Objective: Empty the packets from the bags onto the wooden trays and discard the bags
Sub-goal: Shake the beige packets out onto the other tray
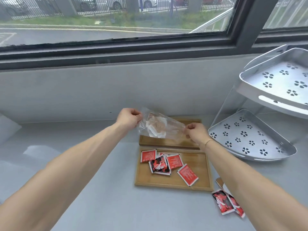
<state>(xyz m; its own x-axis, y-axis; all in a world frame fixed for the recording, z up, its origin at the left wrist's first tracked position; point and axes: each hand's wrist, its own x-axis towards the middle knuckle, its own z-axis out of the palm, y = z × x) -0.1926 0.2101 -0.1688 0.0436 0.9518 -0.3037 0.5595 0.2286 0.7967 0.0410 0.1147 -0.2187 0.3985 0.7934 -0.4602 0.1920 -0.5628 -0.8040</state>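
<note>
A clear plastic bag (160, 127) hangs in the air above the far wooden tray (168, 142), stretched between the person's two hands and tilted so its left end sits higher than its right. The left hand (129, 118) pinches the bag's upper left corner with curled fingers, and the right hand (196, 133) pinches its lower right end the same way. Through the film show pale, whitish and pinkish packets, bunched toward the left half of the bag; their print and count are too blurred to make out. The far tray is largely hidden behind the bag and the right wrist, so only its front rail and back edge show. Just in front of it lies the near wooden tray (173, 182), touching or nearly touching it, with red packets (168, 163) scattered and partly overlapping on it. More red packets (225, 203) lie on the grey counter (100, 189) off the near tray's right front corner, partly covered by the right forearm. Right of both trays stands a grey two-tier corner rack (250, 137), cut off by the frame's edge. Left of the trays the counter runs open and bare to the wall under the window (108, 22).
</note>
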